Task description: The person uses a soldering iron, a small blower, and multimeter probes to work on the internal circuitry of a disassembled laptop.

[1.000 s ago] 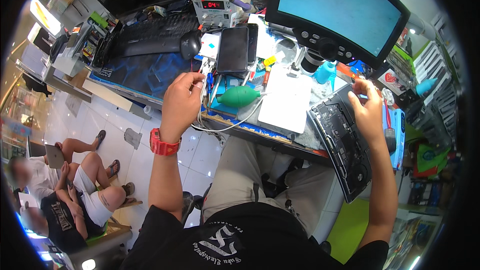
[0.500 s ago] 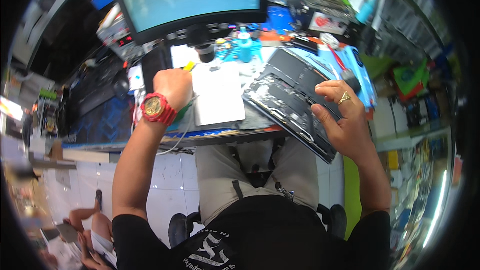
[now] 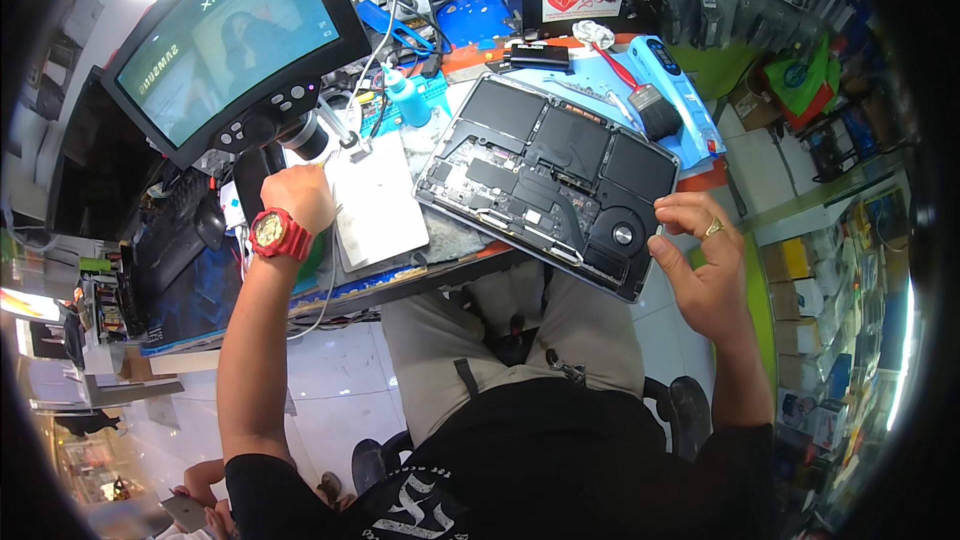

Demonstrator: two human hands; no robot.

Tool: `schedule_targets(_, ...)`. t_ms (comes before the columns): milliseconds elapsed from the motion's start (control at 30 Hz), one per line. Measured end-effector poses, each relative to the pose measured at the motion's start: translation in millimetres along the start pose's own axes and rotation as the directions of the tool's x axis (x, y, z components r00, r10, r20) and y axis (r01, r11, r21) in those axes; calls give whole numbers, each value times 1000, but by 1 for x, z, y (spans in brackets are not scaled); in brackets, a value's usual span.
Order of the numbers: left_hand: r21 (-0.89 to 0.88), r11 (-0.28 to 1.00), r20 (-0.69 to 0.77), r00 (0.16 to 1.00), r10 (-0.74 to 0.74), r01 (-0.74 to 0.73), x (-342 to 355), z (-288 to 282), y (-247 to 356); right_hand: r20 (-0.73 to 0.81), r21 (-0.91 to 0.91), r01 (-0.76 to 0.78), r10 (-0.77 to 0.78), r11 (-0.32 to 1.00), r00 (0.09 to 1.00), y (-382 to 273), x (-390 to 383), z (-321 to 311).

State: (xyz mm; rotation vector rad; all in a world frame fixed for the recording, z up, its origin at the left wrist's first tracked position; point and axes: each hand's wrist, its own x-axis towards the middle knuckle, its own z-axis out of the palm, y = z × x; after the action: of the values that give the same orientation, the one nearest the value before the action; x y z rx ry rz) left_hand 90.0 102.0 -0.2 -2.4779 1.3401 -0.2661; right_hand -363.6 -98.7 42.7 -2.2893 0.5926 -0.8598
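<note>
Here the left hand (image 3: pixel 300 196) curls beside a white plate (image 3: pixel 380 210), its grip impossible to tell; the right hand (image 3: pixel 704 265), thumb and fingers parted, meets the opened laptop's (image 3: pixel 545 185) edge, overhanging the desk (image 3: pixel 440 265).

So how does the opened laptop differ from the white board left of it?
The opened laptop shows dark inner parts; the white board looks mostly plain. The laptop is larger than the board. The laptop juts past the bench edge; the board doesn't. Both are flat, roughly rectangular.
</note>
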Motion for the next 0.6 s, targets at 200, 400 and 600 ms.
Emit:
schedule_targets(200,-108,992,-63,996,-67,60,-9,1,0,33,8,70,-71,997,997,-5,-8,27)
schedule_targets(400,-222,971,-1,996,-87,84,-13,-17,-14,193,-9,329,-321,944,927,-38,-6,66)
schedule_targets(600,-643,728,280,958,-68,240,-9,-33,-54,241,90,343,-354,935,904,-51,-2,89)
